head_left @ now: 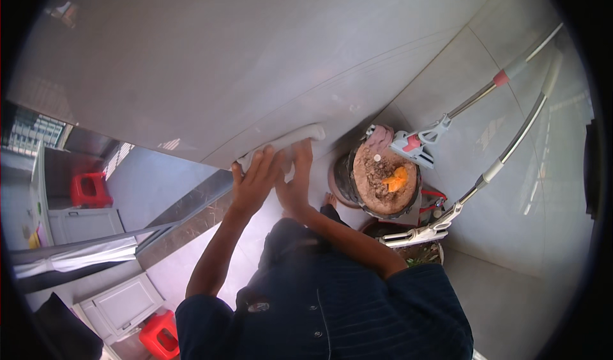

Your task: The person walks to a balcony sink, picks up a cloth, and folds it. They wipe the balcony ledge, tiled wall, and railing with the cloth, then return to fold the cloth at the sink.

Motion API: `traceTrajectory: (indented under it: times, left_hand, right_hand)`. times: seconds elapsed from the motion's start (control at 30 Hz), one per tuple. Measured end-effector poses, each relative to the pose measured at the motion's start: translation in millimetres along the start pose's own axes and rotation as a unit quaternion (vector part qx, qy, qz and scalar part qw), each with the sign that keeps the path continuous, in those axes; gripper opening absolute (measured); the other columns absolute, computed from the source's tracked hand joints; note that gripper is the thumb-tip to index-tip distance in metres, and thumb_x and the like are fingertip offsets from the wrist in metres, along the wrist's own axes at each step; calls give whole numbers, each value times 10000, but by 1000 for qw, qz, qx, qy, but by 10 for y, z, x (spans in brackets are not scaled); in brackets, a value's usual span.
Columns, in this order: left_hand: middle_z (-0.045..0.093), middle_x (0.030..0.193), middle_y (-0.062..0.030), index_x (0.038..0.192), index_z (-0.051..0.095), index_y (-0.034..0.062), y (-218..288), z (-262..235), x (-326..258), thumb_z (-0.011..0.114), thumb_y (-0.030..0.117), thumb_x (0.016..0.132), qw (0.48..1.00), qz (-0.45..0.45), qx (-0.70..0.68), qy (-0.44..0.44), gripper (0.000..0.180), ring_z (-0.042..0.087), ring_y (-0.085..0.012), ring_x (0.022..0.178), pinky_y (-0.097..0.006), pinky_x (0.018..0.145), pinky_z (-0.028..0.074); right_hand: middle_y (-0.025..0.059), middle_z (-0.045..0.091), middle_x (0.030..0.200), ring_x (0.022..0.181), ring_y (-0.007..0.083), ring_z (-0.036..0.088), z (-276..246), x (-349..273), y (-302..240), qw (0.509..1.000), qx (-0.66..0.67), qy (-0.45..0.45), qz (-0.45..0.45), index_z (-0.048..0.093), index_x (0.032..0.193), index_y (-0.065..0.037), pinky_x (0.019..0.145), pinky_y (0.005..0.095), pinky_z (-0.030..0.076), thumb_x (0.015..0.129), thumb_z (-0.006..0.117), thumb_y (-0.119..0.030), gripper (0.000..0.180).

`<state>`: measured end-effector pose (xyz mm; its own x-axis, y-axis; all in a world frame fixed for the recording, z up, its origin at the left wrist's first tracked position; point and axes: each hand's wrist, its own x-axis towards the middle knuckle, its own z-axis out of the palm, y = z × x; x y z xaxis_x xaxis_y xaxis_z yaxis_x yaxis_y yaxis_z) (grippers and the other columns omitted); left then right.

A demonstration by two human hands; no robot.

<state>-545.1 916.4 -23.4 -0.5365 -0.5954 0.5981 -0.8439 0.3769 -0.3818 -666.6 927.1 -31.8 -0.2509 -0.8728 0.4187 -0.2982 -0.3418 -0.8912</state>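
A white cloth (311, 132), folded into a long strip, lies against the glossy grey tiled wall (255, 73) in front of me. My left hand (257, 176) is on the cloth's left part, its fingers slightly apart and bent over the cloth. Beside it, my right hand (296, 176) presses the cloth's middle, with its fingers close together. The fingertips of both hands are partly hidden by the cloth. The cloth's right end sticks out past my right hand.
To my right stands a pot of soil (367, 181) holding an orange scrap (396, 179). A grey-blue mop head (412, 148) rests at its rim; a second long-handled mop (424, 232) leans nearby. At left are red stools (91, 189) and a white cabinet (121, 306).
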Motion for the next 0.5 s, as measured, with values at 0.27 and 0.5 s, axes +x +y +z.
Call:
traceTrajectory:
  times: [0.27,0.5]
  left_hand:
    - [433,1470,-59,1339,539,148,-323,-6,-150,487,184,942,986,162,0,-34,402,346,-228,1393,-600,1103,68]
    - [396,1490,-119,1208,577,139,-389,-50,-38,533,143,932,986,134,-57,-79,279,381,-301,1373,-642,1040,221]
  right_hand:
    - [121,344,1390,1273,249,409,507,-238,18,959,126,132,215,366,1342,-54,948,375,476,901,585,17,497]
    - [159,459,1218,1162,286,467,650,-219,132,949,126,217,189,484,1244,-47,976,350,435,772,724,-35,530]
